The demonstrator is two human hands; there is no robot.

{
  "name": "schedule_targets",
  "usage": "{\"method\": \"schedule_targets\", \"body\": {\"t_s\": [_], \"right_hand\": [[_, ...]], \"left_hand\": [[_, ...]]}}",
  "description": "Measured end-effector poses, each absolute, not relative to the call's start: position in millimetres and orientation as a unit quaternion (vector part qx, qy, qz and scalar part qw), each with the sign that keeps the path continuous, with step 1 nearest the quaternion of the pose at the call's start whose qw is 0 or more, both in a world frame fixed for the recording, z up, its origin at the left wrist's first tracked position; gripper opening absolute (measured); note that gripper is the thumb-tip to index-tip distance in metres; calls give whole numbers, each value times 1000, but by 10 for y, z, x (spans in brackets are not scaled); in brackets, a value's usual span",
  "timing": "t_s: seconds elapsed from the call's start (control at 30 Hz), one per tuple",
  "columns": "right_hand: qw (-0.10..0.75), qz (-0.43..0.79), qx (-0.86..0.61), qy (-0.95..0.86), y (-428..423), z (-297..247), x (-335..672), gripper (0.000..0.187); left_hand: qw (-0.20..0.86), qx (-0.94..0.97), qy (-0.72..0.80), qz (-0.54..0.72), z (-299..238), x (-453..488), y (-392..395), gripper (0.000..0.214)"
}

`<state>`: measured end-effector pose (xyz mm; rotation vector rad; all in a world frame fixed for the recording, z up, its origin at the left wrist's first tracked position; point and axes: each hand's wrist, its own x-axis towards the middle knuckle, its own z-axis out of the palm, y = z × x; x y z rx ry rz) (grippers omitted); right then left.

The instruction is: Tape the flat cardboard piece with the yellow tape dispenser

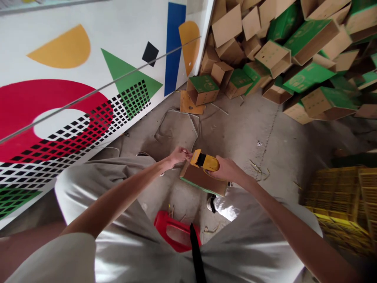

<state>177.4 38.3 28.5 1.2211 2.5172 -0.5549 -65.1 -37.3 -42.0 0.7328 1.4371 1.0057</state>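
Observation:
My right hand (pixel 225 169) is closed around the rear end of a yellow hand tool (pixel 211 162) with a black band near its middle. Its exact kind I cannot make out. Just off the tool's front end, my left hand (pixel 179 156) is closed with its fingertips pinched together. What lies between those fingertips is too small to tell. Below the tool, a brown cardboard box (pixel 203 181) with a green lower edge sits between my feet, partly covered by the tool and my right hand.
A large heap of brown and green cardboard boxes (pixel 312 70) fills the upper right. Yellow crates (pixel 335 192) stand at right. A painted white panel (pixel 126 23) runs along the left. Loose strap pieces (pixel 193 125) lie on the floor. A red plastic stool (pixel 163 224) is beneath me.

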Motion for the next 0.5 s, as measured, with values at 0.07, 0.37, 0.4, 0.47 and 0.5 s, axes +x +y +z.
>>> {"method": "schedule_targets", "body": {"t_s": [0.07,0.37,0.4,0.47,0.5], "right_hand": [[135,-196,424,874,403,271,1743,46],[104,-225,393,886,444,449,1549,47],[97,-228,385,889,422,485,1531,47],[90,-227,379,892,367,546,1504,49],[90,-222,383,892,340,569,1493,51]], "left_hand": [[570,316,623,433,-357,-721,-350,21],[463,330,679,464,-115,-814,-461,16],[445,336,687,465,-88,-818,-490,19],[415,354,701,459,-45,-844,-532,24],[404,365,706,453,-31,-864,-542,25]]}}
